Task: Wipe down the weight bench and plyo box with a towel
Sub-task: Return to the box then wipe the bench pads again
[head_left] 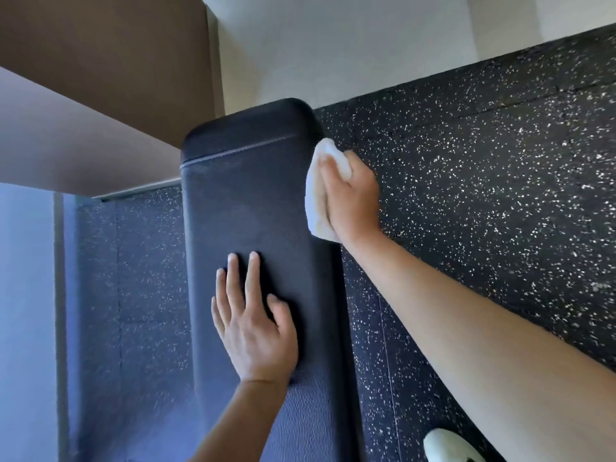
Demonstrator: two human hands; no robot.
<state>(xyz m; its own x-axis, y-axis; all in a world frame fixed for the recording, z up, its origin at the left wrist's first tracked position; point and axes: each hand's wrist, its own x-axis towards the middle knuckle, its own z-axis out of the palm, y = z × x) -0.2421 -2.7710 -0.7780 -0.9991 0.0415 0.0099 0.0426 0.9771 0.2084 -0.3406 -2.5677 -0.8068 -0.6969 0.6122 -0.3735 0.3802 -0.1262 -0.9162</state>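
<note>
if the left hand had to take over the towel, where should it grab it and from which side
Probably the lower bunched end of the towel, which sticks out below the right hand against the side of the weight bench. The left hand lies flat on the pad, so its fingers could reach over the pad's right edge and pinch that free fold.

Black padded weight bench on speckled rubber floor, left hand flat on pad

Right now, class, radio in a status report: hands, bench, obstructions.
Left hand flat on bench pad. Right hand presses towel against pad's right edge. Nothing blocking.
</note>
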